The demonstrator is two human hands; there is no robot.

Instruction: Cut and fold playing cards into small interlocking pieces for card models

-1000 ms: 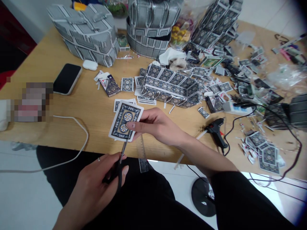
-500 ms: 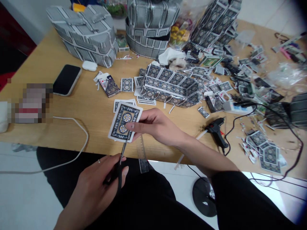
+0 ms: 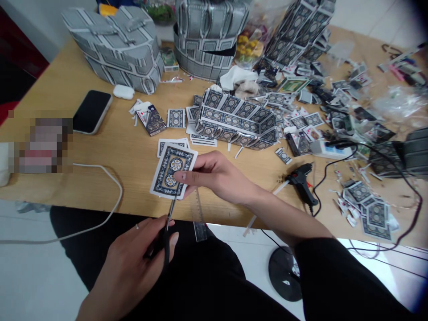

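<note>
A blue-patterned playing card [image 3: 163, 171] is pinched in my right hand [image 3: 214, 176], thumb on its back and fingers beneath. Whether more than one card lies in that grip I cannot tell. My left hand [image 3: 133, 254] is closed around black-handled scissors [image 3: 169, 223]. Their metal blades point up to the card's lower edge and reach it near the right corner. Just beyond the held card, other cards [image 3: 162, 146] lie face down on the table. Behind them stands a long open box made of folded cards [image 3: 237, 118].
A clear ruler [image 3: 199, 218] juts over the front edge of the wooden table [image 3: 133, 156]. To the right lie a black glue gun [image 3: 302, 185] with its cord and a pile of cut cards [image 3: 371, 207]. A phone [image 3: 92, 111] and grey woven bags [image 3: 117, 49] are at left.
Both hands, the card and the scissors keep nearly the same pose. The whole view has shifted very slightly.
</note>
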